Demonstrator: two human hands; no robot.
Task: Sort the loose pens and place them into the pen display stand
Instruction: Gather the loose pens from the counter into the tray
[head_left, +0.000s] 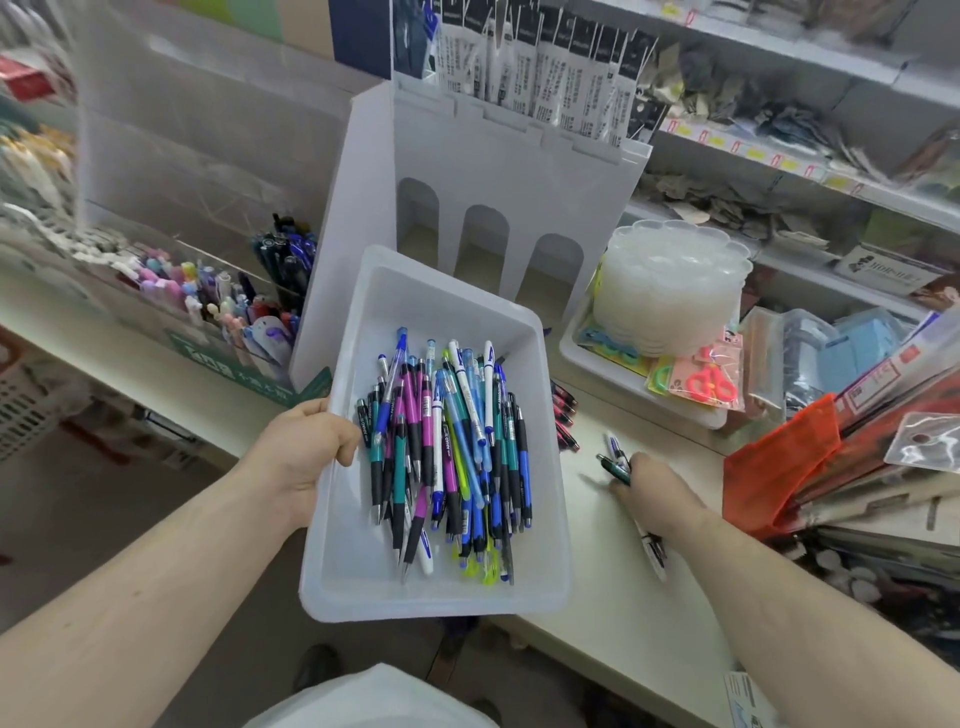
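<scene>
fingers on tray of "aihao" pens

The right hand hides most of the pens it grips.

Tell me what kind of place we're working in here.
Most likely a stationery shop aisle. Shelves carry price tags along their edges, packaged refills stand in a white display stand, and carded scissors lie beside a bin of loose pens.
</scene>
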